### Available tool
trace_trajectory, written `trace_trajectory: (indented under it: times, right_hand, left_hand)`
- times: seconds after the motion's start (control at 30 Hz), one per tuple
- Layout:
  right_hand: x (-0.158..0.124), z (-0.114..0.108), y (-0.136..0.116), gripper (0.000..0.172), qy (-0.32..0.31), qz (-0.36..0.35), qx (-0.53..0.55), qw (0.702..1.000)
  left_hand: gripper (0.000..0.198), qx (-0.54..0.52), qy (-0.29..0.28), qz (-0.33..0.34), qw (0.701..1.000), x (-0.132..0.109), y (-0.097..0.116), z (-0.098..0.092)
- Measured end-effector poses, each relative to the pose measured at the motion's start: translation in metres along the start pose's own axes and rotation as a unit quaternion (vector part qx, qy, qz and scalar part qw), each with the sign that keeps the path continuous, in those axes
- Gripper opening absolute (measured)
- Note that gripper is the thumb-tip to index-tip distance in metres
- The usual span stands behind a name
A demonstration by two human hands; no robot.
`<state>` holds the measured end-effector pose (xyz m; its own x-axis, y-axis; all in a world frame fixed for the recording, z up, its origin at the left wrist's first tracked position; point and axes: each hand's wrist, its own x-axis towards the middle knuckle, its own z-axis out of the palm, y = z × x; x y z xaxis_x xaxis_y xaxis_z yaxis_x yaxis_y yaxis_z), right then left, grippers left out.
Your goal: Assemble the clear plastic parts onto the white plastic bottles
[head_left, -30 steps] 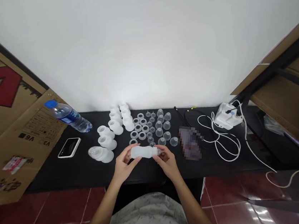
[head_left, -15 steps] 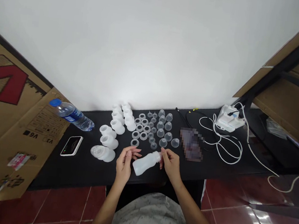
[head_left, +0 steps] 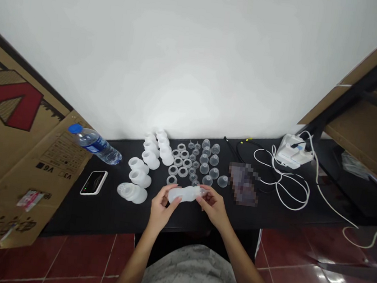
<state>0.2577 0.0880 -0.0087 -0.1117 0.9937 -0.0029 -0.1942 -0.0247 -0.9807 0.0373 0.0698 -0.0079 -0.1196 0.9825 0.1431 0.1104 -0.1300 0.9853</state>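
Note:
Held level between both hands is a white baby bottle. My left hand grips its base end, thumb on the near side. At the neck end, my right hand has its fingers closed around the bottle's top, where a clear teat partly shows. Just beyond lie several clear collar rings, small teats and clear dome caps on the black table. On the left stand several open white bottles; nearest me is one with a clear top.
Left of the bottles are a water bottle with a blue cap and a white device with a dark screen. To the right lie a blurred-out dark object, white cables and a power adapter. A cardboard box borders the left.
My left hand has closed on the bottle's base, where before it was apart from it. The bottle has swung from slanted to nearly level. My view has shifted slightly.

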Motion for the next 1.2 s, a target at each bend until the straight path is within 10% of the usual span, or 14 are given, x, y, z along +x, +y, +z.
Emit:
trace_trajectory:
  times: [1.2]
  right_hand:
    - [-0.006, -0.001, -0.008, 0.045, 0.015, 0.009, -0.071, 0.997]
  left_hand:
    - [0.033, 0.077, -0.041, 0.061, 0.994, -0.006, -0.003, 0.001]
